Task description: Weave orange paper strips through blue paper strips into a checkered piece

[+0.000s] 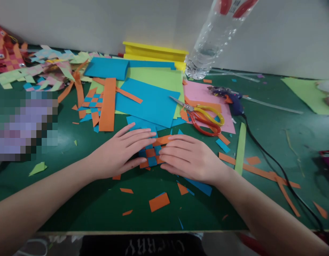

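A small checkered weave of orange and blue paper strips [151, 153] lies on the green table between my two hands. My left hand [120, 151] rests over its left side, fingers stretched and slightly spread, thumb near the lower edge. My right hand [189, 156] covers the right side, its fingers close together and curved over the strips. Near the right index fingertip runs an orange strip [162, 140] across the top of the weave. Blue strip ends stick out above and below my right hand. The underside of the weave is hidden.
Behind my hands lie blue sheets [147, 101], a wide orange strip [107, 105] and red-yellow scissors [204, 117]. A glue gun [234, 101] with a cord and a water bottle [212, 39] are right. Left are woven pieces [55, 67] and a blurred device [25, 124]. Scraps lie around.
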Demonstrator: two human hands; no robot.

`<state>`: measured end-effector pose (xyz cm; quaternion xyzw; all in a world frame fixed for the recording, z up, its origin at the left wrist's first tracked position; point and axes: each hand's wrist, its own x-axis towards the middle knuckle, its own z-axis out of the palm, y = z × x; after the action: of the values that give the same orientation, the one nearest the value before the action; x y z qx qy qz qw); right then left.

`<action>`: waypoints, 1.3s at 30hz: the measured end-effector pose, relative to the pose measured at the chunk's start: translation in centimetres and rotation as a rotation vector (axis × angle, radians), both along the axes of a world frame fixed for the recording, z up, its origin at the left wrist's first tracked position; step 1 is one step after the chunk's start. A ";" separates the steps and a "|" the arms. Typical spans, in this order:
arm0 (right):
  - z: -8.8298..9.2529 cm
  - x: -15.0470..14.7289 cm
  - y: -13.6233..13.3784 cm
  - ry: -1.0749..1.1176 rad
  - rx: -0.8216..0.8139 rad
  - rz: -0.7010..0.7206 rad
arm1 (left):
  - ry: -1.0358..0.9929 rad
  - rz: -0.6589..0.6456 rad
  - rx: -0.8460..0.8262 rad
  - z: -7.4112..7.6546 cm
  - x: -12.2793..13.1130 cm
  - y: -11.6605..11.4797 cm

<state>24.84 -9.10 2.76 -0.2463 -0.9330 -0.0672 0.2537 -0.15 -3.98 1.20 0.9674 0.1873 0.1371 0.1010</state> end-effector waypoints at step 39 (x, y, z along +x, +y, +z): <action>-0.8 0.7 0.5 -0.183 -0.377 -0.229 | -0.052 0.321 0.037 0.6 -0.4 0.1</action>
<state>25.49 -8.59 1.98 -0.3865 -0.9140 0.0579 0.1085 -0.53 -3.84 1.82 0.9229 0.3342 0.1800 0.0648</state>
